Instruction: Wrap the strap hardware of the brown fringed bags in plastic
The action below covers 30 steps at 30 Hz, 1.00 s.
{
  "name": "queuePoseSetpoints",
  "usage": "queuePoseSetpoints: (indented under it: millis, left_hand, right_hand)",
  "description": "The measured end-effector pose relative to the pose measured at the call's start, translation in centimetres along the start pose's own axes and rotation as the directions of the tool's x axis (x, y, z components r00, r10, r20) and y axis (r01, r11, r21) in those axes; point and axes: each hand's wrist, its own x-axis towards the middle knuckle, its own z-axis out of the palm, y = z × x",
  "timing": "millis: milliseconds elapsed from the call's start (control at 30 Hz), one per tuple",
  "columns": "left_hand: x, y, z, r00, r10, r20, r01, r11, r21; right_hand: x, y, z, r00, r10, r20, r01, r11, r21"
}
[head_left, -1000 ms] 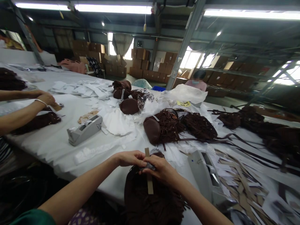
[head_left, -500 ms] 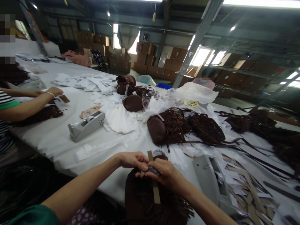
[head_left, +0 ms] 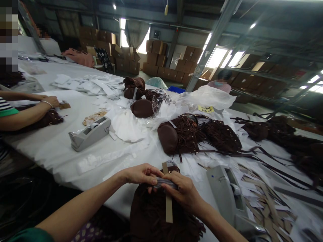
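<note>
A dark brown fringed bag [head_left: 148,215] lies at the table's near edge, below both my hands. My left hand [head_left: 143,176] pinches the left end of a grey wrapped strip [head_left: 161,183], which looks covered in clear film. My right hand [head_left: 183,188] grips the strip's other end, thumb and fingers closed on it. A flat tan cardboard strip [head_left: 169,208] runs up and down across the bag and passes beneath the grey strip and my right fingers. What the grey strip is attached to is hidden by my hands.
Grey tape dispensers stand to the left [head_left: 89,134] and right [head_left: 225,191]. Beyond lie more brown fringed bags [head_left: 168,137] and white paper pieces [head_left: 88,85]. Cardboard strips [head_left: 270,205] are heaped at right. At left, a co-worker's hand [head_left: 51,101] handles another bag.
My fingers have shifted along the grey strip, and more of it shows between my hands. The cardboard strip has moved slightly. The co-worker's hands at left have moved a little.
</note>
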Motion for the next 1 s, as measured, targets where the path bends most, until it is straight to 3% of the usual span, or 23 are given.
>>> queuePoseSetpoints:
  millis: [67, 167, 333, 467, 600, 733, 833, 1000]
  left_hand:
    - [-0.4, -0.7, 0.4, 0.995, 0.044, -0.085, -0.045, 0.999, -0.013]
    - [-1.1, -1.1, 0.7, 0.99, 0.065, -0.125, -0.064, 0.998, 0.017]
    - [-1.4, 0.1, 1.1, 0.984, 0.035, -0.177, -0.03, 0.999, 0.028]
    - [0.0, 1.0, 2.6, 0.973, 0.095, -0.208, -0.075, 0.992, 0.101]
    - [1.3, 0.8, 4.1, 0.92, 0.082, -0.384, 0.008, 0.974, 0.227]
    - [1.7, -0.1, 4.1, 0.859, 0.033, -0.511, 0.091, 0.972, 0.216]
    - [1.5, -0.5, 3.9, 0.862, 0.042, -0.506, 0.076, 0.975, 0.21]
    - [0.7, -0.2, 4.0, 0.901, 0.045, -0.432, 0.044, 0.98, 0.194]
  right_hand:
    - [-0.2, 0.1, 0.2, 0.999, 0.042, 0.001, -0.042, 0.999, 0.002]
    - [-0.3, -0.1, 0.3, 0.998, 0.042, 0.036, -0.041, 0.999, -0.014]
    - [0.3, -0.9, 0.6, 0.998, -0.029, 0.06, 0.034, 0.996, -0.082]
    - [1.1, -1.2, 0.6, 0.992, -0.125, 0.021, 0.126, 0.989, -0.074]
    - [1.6, -1.3, 0.5, 0.987, -0.162, -0.001, 0.161, 0.985, -0.061]
    - [1.3, -1.2, 0.6, 0.983, -0.182, 0.015, 0.182, 0.978, -0.103]
    - [0.9, -1.1, 0.7, 0.985, -0.171, 0.03, 0.173, 0.978, -0.114]
    - [0.5, -1.0, 0.6, 0.991, -0.133, 0.019, 0.135, 0.985, -0.107]
